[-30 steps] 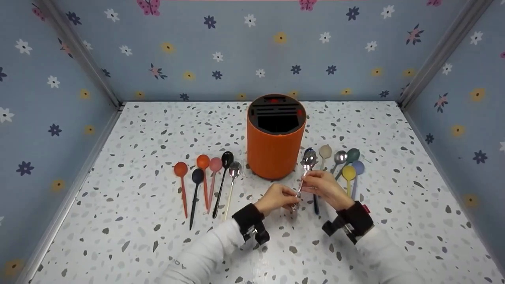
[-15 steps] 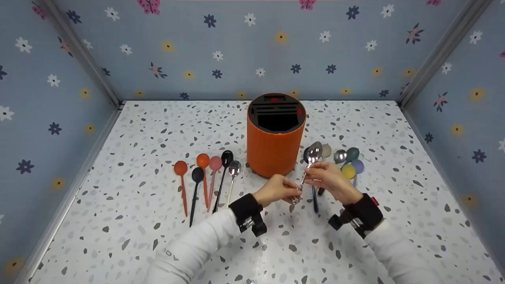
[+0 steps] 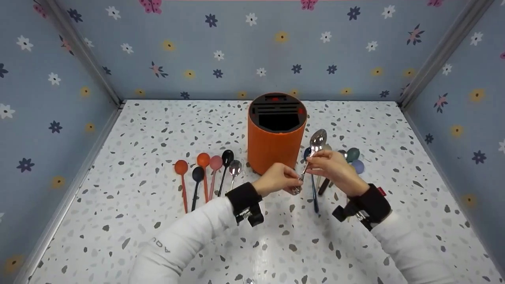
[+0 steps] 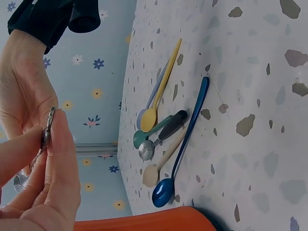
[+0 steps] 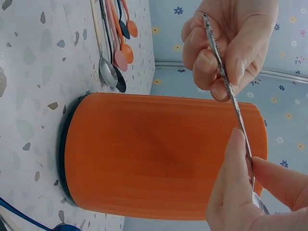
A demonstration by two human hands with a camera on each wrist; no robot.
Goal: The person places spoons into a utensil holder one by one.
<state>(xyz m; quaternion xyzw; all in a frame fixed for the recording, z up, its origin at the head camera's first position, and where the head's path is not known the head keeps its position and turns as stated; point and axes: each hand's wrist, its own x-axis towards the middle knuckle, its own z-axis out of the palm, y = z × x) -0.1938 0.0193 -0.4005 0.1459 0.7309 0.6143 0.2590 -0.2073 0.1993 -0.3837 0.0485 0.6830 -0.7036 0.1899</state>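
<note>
One silver spoon (image 3: 317,141) is being held above the tabletop (image 3: 284,248) near the orange holder (image 3: 274,152), pinched between the fingers of the left hand (image 3: 277,179) at its handle end and the right hand (image 3: 335,171) near its bowl. Partly readable lettering (image 3: 167,249) is being shown on the left sleeve (image 3: 189,232). Wide room is being left between the laid spoons (image 3: 181,167) and side panels (image 3: 39,138).

ok so I'm counting six spoons (image 3: 216,162) lying on the person's left, another six loose spoons (image 4: 173,124) on the right, plus one silver spoon (image 3: 318,138) in hand, so 13. Just one orange container (image 3: 275,152) tho. Two hands, left (image 3: 275,180) and right (image 3: 335,170), two black wristbands (image 3: 241,199).
</note>
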